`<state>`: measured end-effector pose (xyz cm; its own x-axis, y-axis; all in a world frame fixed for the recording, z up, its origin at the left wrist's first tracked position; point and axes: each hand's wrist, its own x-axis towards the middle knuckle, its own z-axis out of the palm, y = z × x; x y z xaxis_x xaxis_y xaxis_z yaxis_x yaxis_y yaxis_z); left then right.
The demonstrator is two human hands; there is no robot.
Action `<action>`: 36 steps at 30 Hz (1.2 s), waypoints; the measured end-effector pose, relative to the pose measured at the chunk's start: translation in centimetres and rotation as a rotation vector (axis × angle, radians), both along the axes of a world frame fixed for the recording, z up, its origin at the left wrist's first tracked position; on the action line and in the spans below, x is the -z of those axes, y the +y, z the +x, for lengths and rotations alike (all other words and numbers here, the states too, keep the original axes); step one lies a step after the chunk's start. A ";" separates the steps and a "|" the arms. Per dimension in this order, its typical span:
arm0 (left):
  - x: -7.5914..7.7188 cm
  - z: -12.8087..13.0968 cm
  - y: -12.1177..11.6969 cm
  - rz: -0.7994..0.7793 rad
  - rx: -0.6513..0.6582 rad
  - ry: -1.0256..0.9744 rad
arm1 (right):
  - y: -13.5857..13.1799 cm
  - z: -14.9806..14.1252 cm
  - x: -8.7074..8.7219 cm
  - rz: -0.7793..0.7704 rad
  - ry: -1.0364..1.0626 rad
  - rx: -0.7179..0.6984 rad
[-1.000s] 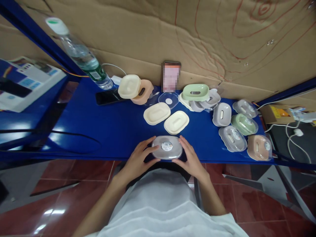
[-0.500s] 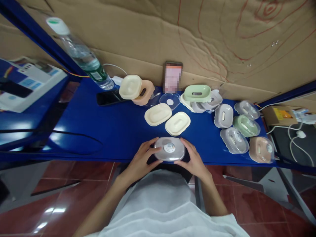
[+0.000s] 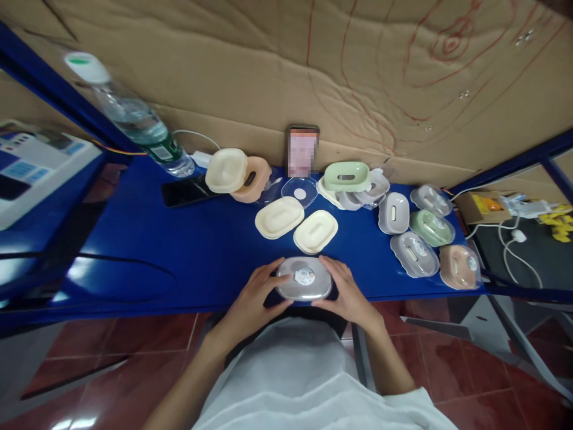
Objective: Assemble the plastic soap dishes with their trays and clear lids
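Observation:
At the table's front edge, a grey soap box with a clear lid (image 3: 308, 288) and a round label sits between my two hands. My left hand (image 3: 257, 295) grips its left end, thumb at the near side and fingers at the far side. Around the right end my right hand (image 3: 347, 292) is closed in the same way. Just beyond lie a cream oval tray (image 3: 280, 217) and a second cream oval piece (image 3: 316, 232). Whether the box rests on the table or is slightly raised, I cannot tell.
Several lidded soap boxes (image 3: 415, 254) stand at the right. Green (image 3: 347, 177) and peach (image 3: 253, 179) trays lie at the back, with a clear lid (image 3: 299, 192) between them. A propped phone (image 3: 302, 149), a dark phone (image 3: 185, 191) and a water bottle (image 3: 147, 128) line the cardboard wall.
The view has shifted and turned slightly, so the items on the table appear moved. Both hands keep their hold on the grey soap box.

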<state>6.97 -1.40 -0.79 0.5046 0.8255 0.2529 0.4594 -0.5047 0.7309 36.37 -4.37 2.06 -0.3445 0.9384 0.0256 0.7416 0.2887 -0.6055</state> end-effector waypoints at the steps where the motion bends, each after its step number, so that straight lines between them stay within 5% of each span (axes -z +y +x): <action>1: 0.0 0.0 0.1 -0.007 0.007 -0.001 | 0.1 0.0 -0.3 0.008 -0.022 -0.013; 11: -0.3 -0.3 0.3 -0.191 -0.007 -0.150 | -0.9 0.8 -2.7 0.141 -0.082 0.053; 14: -0.2 -0.3 0.3 -0.177 -0.024 -0.167 | -1.9 5.4 -4.8 0.219 -0.136 0.253; 20: 0.0 0.2 0.3 -0.049 -0.072 -0.110 | -0.1 21.0 -8.3 0.487 -0.239 0.954; 25: 0.2 0.4 0.4 -0.004 -0.087 -0.092 | 6.0 28.5 -7.0 0.360 -0.154 1.296; 30: 0.2 0.3 0.4 0.011 -0.078 -0.078 | 9.5 29.3 -4.5 0.359 -0.238 1.308; 36: -0.2 0.1 0.3 0.008 -0.065 -0.067 | 10.1 29.8 -2.8 0.367 -0.277 1.279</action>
<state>7.11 -1.08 -0.62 0.4320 0.8535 0.2915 0.4410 -0.4819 0.7572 66.15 5.71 4.88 0.7202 0.5568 0.4138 0.6938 -0.5762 -0.4321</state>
